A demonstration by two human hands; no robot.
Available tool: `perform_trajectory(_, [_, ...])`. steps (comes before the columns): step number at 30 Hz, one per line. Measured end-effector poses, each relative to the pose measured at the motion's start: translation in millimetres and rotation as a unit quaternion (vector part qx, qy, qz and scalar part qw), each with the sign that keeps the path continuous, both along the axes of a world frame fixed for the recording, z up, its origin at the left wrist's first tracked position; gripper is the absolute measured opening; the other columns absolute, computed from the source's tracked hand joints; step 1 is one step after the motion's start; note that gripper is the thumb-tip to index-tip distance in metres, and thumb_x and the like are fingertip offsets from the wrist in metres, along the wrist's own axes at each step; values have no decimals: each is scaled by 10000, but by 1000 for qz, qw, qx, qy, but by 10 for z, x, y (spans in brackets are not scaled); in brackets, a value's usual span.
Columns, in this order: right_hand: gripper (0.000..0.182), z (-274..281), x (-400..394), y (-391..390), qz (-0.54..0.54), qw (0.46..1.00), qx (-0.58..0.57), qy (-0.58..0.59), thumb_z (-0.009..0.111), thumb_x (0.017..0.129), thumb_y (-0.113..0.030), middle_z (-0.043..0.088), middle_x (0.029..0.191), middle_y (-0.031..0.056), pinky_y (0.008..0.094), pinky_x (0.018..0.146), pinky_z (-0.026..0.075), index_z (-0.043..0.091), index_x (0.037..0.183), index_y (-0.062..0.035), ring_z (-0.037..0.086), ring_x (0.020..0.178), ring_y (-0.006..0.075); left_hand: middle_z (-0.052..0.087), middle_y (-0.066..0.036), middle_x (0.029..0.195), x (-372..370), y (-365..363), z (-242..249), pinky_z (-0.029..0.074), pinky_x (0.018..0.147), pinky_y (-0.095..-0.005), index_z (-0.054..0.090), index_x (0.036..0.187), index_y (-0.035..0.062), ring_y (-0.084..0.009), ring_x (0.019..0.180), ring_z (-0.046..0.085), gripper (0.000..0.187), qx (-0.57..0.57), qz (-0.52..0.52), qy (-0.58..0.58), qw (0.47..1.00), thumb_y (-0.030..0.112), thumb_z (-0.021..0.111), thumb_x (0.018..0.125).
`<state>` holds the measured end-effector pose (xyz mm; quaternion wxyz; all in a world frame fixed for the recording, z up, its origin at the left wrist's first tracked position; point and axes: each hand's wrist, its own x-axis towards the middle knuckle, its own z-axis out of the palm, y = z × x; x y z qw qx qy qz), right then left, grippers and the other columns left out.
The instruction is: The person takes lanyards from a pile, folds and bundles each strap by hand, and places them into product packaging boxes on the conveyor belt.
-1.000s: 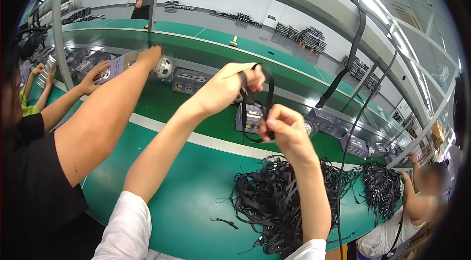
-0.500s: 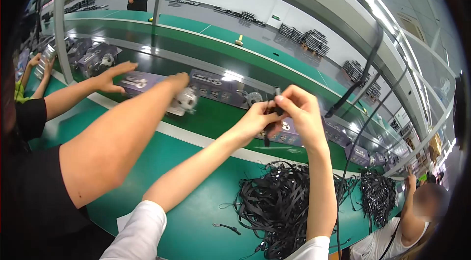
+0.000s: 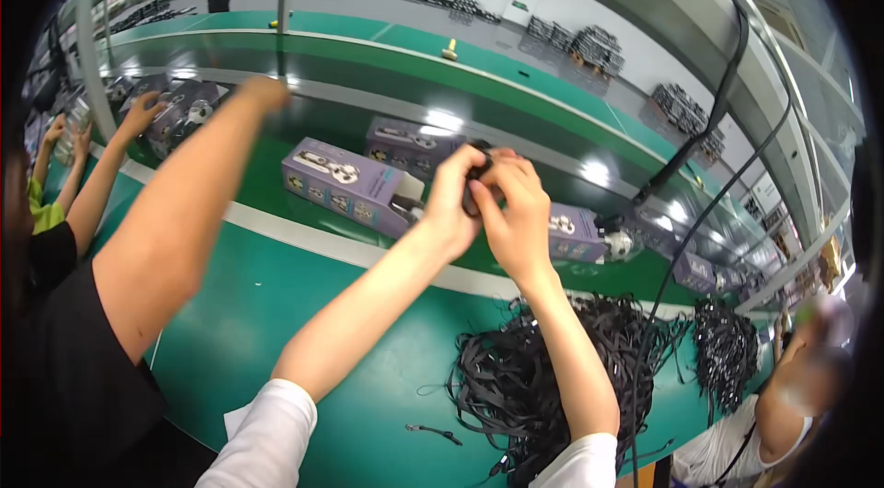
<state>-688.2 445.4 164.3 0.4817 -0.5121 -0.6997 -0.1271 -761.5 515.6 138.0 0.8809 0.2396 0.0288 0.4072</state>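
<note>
My left hand (image 3: 451, 198) and my right hand (image 3: 514, 216) are together above the belt, fingers closed around a small bunched black strap (image 3: 473, 197). Most of the strap is covered by the fingers. Just left of my left wrist lies a purple printed box (image 3: 343, 182), its flap raised at the right end and something dark inside. Behind it is another purple box (image 3: 405, 140). To the right of my right hand sits a purple box (image 3: 575, 235) with a clear plastic pack holding a ball-shaped item (image 3: 621, 245) at its end.
A tangled pile of black straps (image 3: 552, 368) lies on the green table (image 3: 368, 414), with a second pile (image 3: 723, 350) further right. One short black cord (image 3: 433, 434) lies apart. A co-worker's arm (image 3: 189, 221) reaches over the belt at left. A black cable (image 3: 686, 244) hangs at right.
My hands have moved left and closed together around the strap. The co-worker's hands have drawn away left from the boxes. Purple boxes on the belt have shifted right.
</note>
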Motion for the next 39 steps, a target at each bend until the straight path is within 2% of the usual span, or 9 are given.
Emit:
perform_trajectory(5, [145,-48,-12,-64,16,991,-35,-130,586,765,16,596,994,194,443,929,429,591,909,35,531,1079,393,622,-107,819,21,122,-13,504,795,-370,564,824,22,-236,858,617,181,5,105,74,992,179,480,858])
perform_trajectory(11, [296,3,77,-756,35,966,-241,-87,580,797,-13,566,1199,187,424,976,438,616,1091,-20,491,1189,357,544,-81,615,-74,299,12,477,549,-325,467,735,39,-224,603,614,96,351,143,289,879,68,488,824])
perform_trajectory(17, [216,-519,764,-1004,-141,896,-352,-229,603,748,-60,638,947,142,437,809,499,649,958,-34,602,938,329,641,-156,865,-26,479,-492,466,774,-438,620,772,10,-344,859,593,238,705,208,495,463,245,627,736])
perform_trajectory(22, [131,-722,987,-986,-146,863,-440,-201,617,745,-91,634,843,164,457,749,503,633,854,-22,618,822,360,613,-169,1098,-276,451,-178,443,896,-420,677,938,11,-331,1061,549,355,693,80,544,466,292,673,720])
perform_trajectory(25, [112,-598,1008,-979,-134,892,-396,-173,610,766,-105,635,797,164,466,715,498,610,821,-7,621,779,376,596,-173,1178,-405,380,-150,434,961,-397,667,1071,23,-324,1099,553,461,719,168,513,438,299,699,704])
perform_trajectory(27, [125,-414,992,-919,-122,931,-316,-136,606,783,-119,638,778,166,471,697,493,594,812,3,618,767,387,572,-180,1243,-414,232,-49,403,1013,-388,626,1164,22,-317,1174,527,539,707,150,463,513,271,728,697])
perform_trajectory(33, [158,766,461,-674,68,947,-190,251,576,912,-143,590,691,36,240,618,486,585,893,13,621,688,104,564,-143,1272,37,-591,27,355,1043,-344,527,1282,18,-225,1234,494,550,583,-87,238,772,257,692,815])
perform_trajectory(36, [157,1303,233,-723,194,939,-2,284,554,936,-143,595,791,44,270,638,513,572,947,13,623,686,138,649,-76,971,236,-910,62,445,901,-316,623,1038,11,-152,959,599,308,525,-246,110,807,286,526,939])
perform_trajectory(39, [168,1580,324,-1049,238,923,76,291,550,941,-167,582,862,62,305,713,517,566,984,-5,622,821,153,576,-14,717,6,-864,459,450,653,-257,577,825,46,-106,660,545,349,482,-189,257,816,329,434,972])
